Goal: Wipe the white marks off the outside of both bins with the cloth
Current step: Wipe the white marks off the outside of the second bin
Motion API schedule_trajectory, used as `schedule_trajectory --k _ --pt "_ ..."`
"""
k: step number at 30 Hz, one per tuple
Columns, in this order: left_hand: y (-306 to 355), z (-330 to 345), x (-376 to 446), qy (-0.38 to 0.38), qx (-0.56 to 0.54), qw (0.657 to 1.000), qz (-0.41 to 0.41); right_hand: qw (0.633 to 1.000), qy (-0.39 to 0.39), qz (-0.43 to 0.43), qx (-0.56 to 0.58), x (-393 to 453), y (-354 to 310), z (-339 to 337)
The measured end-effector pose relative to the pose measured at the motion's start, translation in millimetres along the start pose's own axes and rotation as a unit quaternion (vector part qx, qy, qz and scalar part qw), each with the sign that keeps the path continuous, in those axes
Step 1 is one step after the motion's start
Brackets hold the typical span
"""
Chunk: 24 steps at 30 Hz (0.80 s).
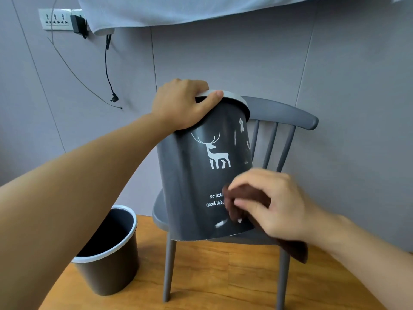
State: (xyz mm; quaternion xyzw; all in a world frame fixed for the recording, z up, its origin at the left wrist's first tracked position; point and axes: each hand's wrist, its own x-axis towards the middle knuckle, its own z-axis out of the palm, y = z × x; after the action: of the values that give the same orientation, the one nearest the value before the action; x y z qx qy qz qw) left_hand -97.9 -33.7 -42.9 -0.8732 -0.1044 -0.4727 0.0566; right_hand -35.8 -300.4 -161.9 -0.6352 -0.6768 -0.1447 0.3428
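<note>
I see the left hand (183,104) clamped on the pale rim of the deer bin (201,175) — thumb hooked over the near edge, fingers over the top. That bin stands on the seat of the grey chair (279,113), tipped toward the wall, its front facing me.

Right hand (272,202) grasps the brown cloth (245,198), bunched under the fingers and pressed to the bin's lower right side, covering the end of the printed words. A tail of cloth hangs below the wrist.

White marks (241,125) show on the bin's upper right side, near the rim, and another smear (220,223) sits low, just left of the cloth. The hand is blurred, so I cannot tell finer finger placement.

Second bin (109,260) — upright on the wooden floor (223,276), left of the chair, mouth open, well apart from both hands.

On the wall behind: a power strip (57,20) with a black adapter (78,24) and a dangling cable (108,70).
</note>
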Motion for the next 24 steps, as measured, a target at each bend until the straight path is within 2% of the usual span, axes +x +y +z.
schedule_trajectory --k 4,8,11,15,16,18,21,24 --pt "6.7 0.1 3.5 -0.006 0.009 1.0 0.012 0.998 0.061 0.011 -0.021 43.8 -3.7 -14.6" --pt "8.4 3.4 5.9 -0.014 0.012 1.0 0.018 0.994 0.028 0.011 -0.105 64.5 -12.2 -5.6" --pt "5.1 2.6 5.0 -0.004 0.016 1.0 0.014 0.991 -0.036 -0.025 -0.123 47.4 -23.0 -2.0" --pt "6.0 1.0 3.8 -0.005 0.022 0.999 0.025 0.972 -0.183 -0.06 -0.136 14.3 -42.4 7.2" --pt "7.1 0.5 3.6 -0.005 0.022 0.999 0.028 0.969 -0.199 -0.058 -0.133 11.6 -44.7 6.8" --pt "9.4 -0.5 3.5 -0.006 0.026 0.999 0.028 0.981 -0.159 -0.045 -0.105 16.0 -43.7 1.9" --pt "11.9 -0.6 4.0 -0.008 0.029 0.999 0.025 0.998 -0.014 -0.008 -0.068 34.4 -32.6 -4.6" --pt "11.6 0.7 5.4 -0.01 0.027 0.999 0.027 0.994 0.022 0.006 -0.104 38.4 -26.0 5.3"
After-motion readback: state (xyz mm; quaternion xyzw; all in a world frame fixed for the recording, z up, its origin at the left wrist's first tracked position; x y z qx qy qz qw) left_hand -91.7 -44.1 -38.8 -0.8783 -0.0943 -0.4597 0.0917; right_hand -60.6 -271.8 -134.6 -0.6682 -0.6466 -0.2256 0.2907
